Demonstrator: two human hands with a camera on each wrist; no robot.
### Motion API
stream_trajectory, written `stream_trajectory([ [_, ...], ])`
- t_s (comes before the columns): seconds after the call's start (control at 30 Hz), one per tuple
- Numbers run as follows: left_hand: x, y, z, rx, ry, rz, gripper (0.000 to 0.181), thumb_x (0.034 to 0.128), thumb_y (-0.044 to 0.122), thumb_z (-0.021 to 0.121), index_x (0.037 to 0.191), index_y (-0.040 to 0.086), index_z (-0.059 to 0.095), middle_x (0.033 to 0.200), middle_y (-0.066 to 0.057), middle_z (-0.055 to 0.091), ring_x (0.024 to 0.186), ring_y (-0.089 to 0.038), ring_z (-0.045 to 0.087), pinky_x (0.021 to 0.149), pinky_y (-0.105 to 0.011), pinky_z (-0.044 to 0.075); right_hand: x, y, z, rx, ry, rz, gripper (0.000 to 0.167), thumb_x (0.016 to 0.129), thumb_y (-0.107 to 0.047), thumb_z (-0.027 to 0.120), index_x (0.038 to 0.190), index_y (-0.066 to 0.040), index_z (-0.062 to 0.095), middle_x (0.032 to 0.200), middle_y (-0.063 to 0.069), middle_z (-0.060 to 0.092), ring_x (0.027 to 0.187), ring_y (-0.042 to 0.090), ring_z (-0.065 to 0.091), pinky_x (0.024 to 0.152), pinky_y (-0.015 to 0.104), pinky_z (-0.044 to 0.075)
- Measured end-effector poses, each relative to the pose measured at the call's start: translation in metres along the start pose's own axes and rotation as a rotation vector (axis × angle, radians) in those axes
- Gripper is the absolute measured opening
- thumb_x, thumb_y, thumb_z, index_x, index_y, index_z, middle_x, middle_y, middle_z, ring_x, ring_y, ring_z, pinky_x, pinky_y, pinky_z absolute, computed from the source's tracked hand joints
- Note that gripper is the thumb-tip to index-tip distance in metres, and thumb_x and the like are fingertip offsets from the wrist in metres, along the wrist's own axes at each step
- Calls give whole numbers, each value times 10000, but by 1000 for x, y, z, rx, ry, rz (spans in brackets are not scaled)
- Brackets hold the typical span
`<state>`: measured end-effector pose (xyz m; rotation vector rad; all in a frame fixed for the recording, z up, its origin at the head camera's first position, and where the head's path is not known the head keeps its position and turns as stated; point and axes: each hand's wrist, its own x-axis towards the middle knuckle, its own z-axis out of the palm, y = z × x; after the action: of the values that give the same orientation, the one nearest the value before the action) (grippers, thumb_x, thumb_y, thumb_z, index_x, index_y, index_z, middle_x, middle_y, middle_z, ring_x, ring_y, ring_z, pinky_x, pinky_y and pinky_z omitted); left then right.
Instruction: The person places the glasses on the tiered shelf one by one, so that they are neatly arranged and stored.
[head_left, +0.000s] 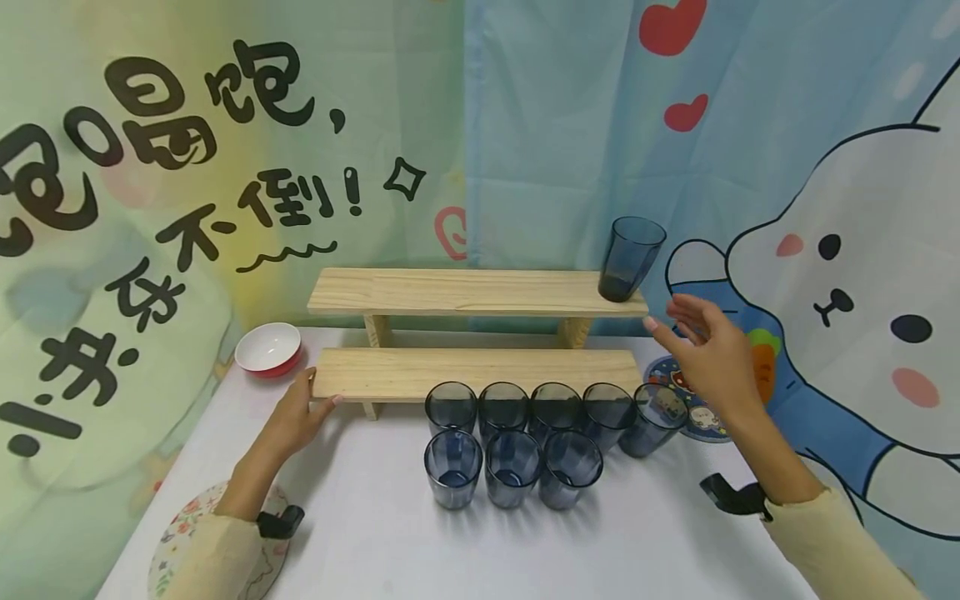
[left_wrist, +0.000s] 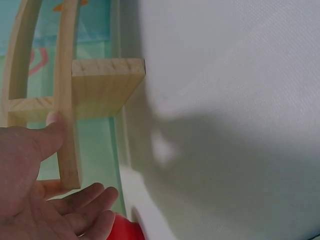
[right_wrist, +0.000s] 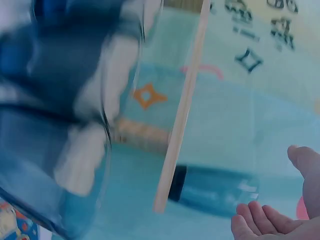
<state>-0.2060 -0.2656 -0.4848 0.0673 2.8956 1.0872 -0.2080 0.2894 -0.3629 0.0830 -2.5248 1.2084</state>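
A two-tier wooden shelf [head_left: 465, 371] stands at the back of the white table. At the left end of its lower board, my left hand [head_left: 298, 417] grips the wood; in the left wrist view the thumb [left_wrist: 52, 132] lies on the board and the other fingers are around its end. One blue-tinted drinking glass [head_left: 630, 260] stands upright at the right end of the upper board. My right hand [head_left: 712, 358] is just right of that glass, apart from it, fingers spread and holding nothing. Several matching glasses [head_left: 512, 471] stand in two rows before the shelf.
A white-and-red bowl [head_left: 268, 350] sits left of the shelf. A floral round mat [head_left: 187, 533] lies under the left forearm, and a blue patterned round mat [head_left: 705, 421] is at the right behind the glasses. A printed curtain [head_left: 540, 125] hangs behind.
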Motion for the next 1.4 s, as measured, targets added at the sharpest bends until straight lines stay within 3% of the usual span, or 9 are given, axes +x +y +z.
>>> stream_trajectory([
  [0.2, -1, 0, 0, 0, 12, 15, 704, 1078, 214, 623, 1512, -179, 232, 1524, -473, 347, 1464, -598, 332, 1207, -677, 280, -54, -6, 11, 45, -15, 6, 643, 1015, -356, 729, 1519, -23, 508, 1461, 189, 613, 1382, 348, 581, 1038, 72, 417],
  [0.4, -2, 1, 0, 4, 16, 17, 701, 1073, 203, 628, 1511, -178, 236, 1524, -477, 345, 1459, -605, 334, 1203, -680, 284, -95, -7, 21, 186, -87, 52, 578, 1012, -281, 743, 1490, -34, 530, 1441, 138, 606, 1278, -38, 570, 1028, 66, 436],
  [0.5, -2, 1, 0, 1, 16, 16, 700, 1070, 193, 628, 1515, -176, 234, 1529, -477, 340, 1462, -604, 331, 1205, -680, 281, -112, -4, 28, 237, -98, 82, 596, 1001, -252, 757, 1496, -25, 516, 1456, 137, 587, 1268, -106, 540, 1032, 83, 443],
  [0.7, -1, 0, 0, -1, 7, 10, 713, 1076, 218, 626, 1522, -169, 227, 1542, -471, 330, 1469, -600, 323, 1207, -680, 278, -139, 11, 49, 359, -101, 138, 640, 979, -133, 772, 1517, 31, 465, 1489, 200, 542, 1293, -79, 546, 1063, 146, 457],
  [0.87, -2, 0, -2, -4, 6, 2, 715, 1074, 221, 633, 1527, -161, 232, 1546, -466, 330, 1470, -599, 322, 1208, -682, 277, -157, 25, 69, 419, -120, 224, 663, 968, -122, 784, 1522, 30, 453, 1502, 203, 519, 1287, -74, 541, 1071, 140, 449],
  [1.13, -4, -2, -3, 0, 6, 1, 754, 1066, 257, 652, 1530, -168, 236, 1536, -473, 335, 1448, -614, 337, 1180, -702, 302, -170, 42, 93, 460, -161, 307, 764, 918, -131, 839, 1541, 7, 420, 1546, 174, 472, 1298, -80, 501, 1089, 117, 417],
  [1.4, -1, -6, -1, -5, 24, 40, 750, 1061, 253, 664, 1515, -178, 252, 1509, -478, 370, 1407, -618, 394, 1147, -707, 344, -170, 48, 107, 454, -211, 341, 861, 867, -194, 894, 1553, -30, 400, 1594, 149, 411, 1502, 240, 407, 1119, 151, 398],
])
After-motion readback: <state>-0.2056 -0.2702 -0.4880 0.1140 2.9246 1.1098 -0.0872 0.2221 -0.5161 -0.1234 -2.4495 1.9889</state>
